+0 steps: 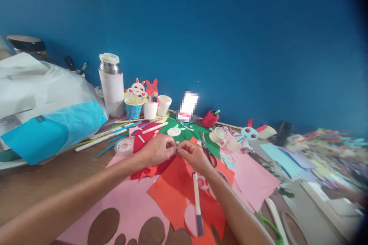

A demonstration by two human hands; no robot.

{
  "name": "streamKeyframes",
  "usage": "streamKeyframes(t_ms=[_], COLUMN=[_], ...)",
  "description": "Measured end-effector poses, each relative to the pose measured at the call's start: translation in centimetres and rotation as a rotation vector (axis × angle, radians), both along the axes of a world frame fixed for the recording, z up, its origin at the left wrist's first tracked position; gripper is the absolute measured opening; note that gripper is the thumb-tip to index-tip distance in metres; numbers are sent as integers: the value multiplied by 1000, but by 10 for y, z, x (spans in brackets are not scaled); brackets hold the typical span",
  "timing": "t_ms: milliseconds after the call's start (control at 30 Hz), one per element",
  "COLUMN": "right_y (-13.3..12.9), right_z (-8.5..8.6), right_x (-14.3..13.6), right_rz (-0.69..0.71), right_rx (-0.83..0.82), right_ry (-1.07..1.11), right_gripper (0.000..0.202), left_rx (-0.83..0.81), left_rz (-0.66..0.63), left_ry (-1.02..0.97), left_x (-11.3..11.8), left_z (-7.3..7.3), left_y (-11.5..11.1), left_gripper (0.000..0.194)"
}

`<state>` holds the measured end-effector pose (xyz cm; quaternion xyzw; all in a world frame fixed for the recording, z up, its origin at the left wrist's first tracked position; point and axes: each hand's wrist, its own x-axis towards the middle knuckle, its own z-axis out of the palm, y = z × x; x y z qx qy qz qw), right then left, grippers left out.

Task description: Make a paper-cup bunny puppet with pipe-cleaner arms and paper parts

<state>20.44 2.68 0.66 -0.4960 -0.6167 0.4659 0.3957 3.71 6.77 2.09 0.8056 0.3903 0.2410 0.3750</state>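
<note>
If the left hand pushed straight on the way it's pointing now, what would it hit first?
Most likely the right hand: its fingertips sit right beside those of the left hand. Whether they already touch, or pinch something small between them, is unclear.

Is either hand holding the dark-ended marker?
No, the marker lies over the orange paper, outside the left hand and right hand.
</note>
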Motion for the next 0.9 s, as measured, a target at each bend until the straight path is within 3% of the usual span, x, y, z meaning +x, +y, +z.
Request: streamKeyframes(t_ms=[233, 500, 633, 900], right_y=[3, 1, -1, -3], right_z=[1, 23, 33, 36], right_x=[1, 17, 18, 7], right_rz=[-86, -113, -148, -124], right_rx=[-25, -35, -55, 43], right_ry=[54, -146, -181, -276], right_gripper=[15, 16, 20, 18], left_rx=[-57, -123, -192, -107], left_rz=[-36, -21, -29, -81], left_ry=[-41, -119, -126, -56], left_x=[0, 2, 4, 4], left_z=[-3, -7, -8, -3], left_y=[2, 1, 0, -3], left_gripper=[16, 6, 12, 20])
